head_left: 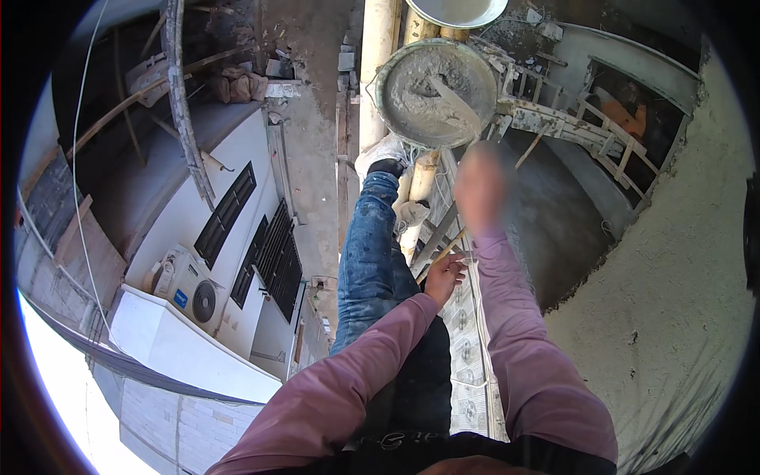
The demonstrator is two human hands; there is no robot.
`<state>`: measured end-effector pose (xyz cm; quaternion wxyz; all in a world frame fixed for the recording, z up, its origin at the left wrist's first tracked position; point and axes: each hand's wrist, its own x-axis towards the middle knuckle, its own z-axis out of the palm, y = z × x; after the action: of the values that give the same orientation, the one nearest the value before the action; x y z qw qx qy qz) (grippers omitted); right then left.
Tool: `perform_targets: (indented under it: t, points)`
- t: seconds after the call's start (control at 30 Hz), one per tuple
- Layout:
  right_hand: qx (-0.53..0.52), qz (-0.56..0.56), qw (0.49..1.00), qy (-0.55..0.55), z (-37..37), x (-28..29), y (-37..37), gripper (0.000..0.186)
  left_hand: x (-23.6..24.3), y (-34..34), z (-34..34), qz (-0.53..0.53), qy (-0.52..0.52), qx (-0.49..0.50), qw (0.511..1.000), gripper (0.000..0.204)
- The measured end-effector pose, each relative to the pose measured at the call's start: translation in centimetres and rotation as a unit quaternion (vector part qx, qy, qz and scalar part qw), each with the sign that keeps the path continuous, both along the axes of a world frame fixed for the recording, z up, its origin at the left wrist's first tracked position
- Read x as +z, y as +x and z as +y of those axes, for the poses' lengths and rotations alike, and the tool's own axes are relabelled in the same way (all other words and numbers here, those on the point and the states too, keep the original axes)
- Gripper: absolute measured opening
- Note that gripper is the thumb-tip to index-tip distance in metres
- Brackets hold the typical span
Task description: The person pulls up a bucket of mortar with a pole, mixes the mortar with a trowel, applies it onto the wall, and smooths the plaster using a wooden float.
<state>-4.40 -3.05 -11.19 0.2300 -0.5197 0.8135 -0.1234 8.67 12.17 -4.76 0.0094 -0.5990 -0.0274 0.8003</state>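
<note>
And here's the biggest thing in your view: the rough grey wall (665,277) sweeping up your right side, its face coarse and scored near the bottom, ragged along the inner edge. Over to your left, well below, the white building (237,332) with its air conditioner (190,289). Ahead of you run the stout round poles (374,71), and there's the bucket (437,146) just beyond your right hand, with a second bucket (427,21) behind it, cut off by the upper edge.

Inside the nearer one, plenty of thick grey mortar (404,103), wet-looking and lumpy, and a pale, flat tool (457,108) lying across it, one end dipped in, the other towards you! Judging by that, the mixing looks well advanced, with most of the mortar yet to be used; whether the wall needs more, this view can't settle.

Your right hand (480,190) reaches close to that tool, but it's blurred: I can't tell whether its grip has hold. Your left hand (445,279) hangs lower, fingers loosely curled, a narrow grip; whether anything's in it, I can't tell.
</note>
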Motion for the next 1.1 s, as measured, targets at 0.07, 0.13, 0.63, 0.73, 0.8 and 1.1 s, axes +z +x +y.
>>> perform_targets:
  t: [0.07,0.13,0.63,0.73,0.8,1.1]
  points:
    - [-0.084,0.021,0.995,0.045,-0.7,-0.3,-1.6,0.034,0.3,-0.1,0.1,-0.003,0.011,-0.004,1.000,0.034]
    - [-0.092,0.043,0.994,0.052,-3.2,-2.2,-4.1,0.035,0.5,-1.1,0.0,0.010,0.010,-0.006,1.000,0.034]
    - [0.014,0.020,0.997,0.076,-5.5,-5.2,-4.8,0.027,0.7,-1.3,0.0,0.033,0.034,0.004,0.999,0.035]
    - [0.000,-0.017,0.998,0.053,-3.5,-4.7,-1.7,0.028,0.3,-0.4,0.2,0.014,0.042,0.009,0.999,0.035]
    - [0.006,-0.045,0.998,0.050,-1.0,-2.7,-1.3,0.031,0.5,-0.2,0.2,0.011,0.037,0.009,0.999,0.035]
    - [-0.030,-0.064,0.995,0.070,-2.4,-9.0,1.3,0.041,0.4,-1.0,0.7,0.019,0.038,0.032,0.999,0.033]
